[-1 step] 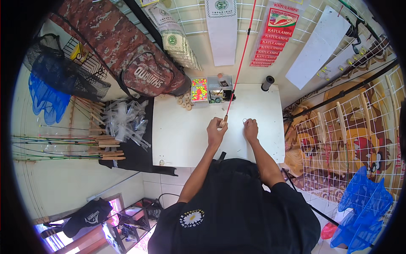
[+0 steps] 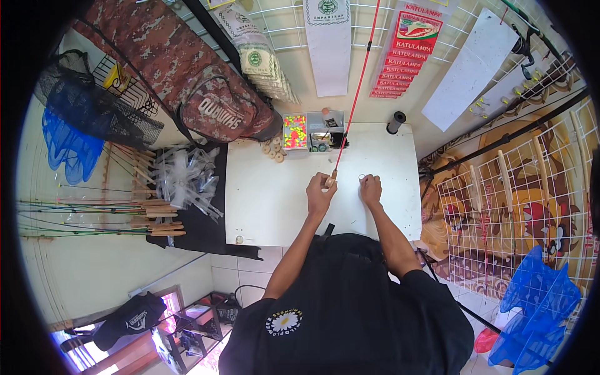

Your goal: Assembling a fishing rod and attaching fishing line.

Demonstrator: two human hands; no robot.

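Head: L hand (image 2: 320, 194) grips rod (image 2: 358, 87) by near-end handle (image 2: 334, 175), best hold; prob. light, whippy. R hand (image 2: 371, 189) pinches small ring (image 2: 361, 176).

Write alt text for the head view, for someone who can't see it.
A person's left hand holds a slim red rod by its tan end over a white table, while the right hand appears to pinch a small thin loop. Beyond them are a divided box with bright pieces and a dark cylinder.
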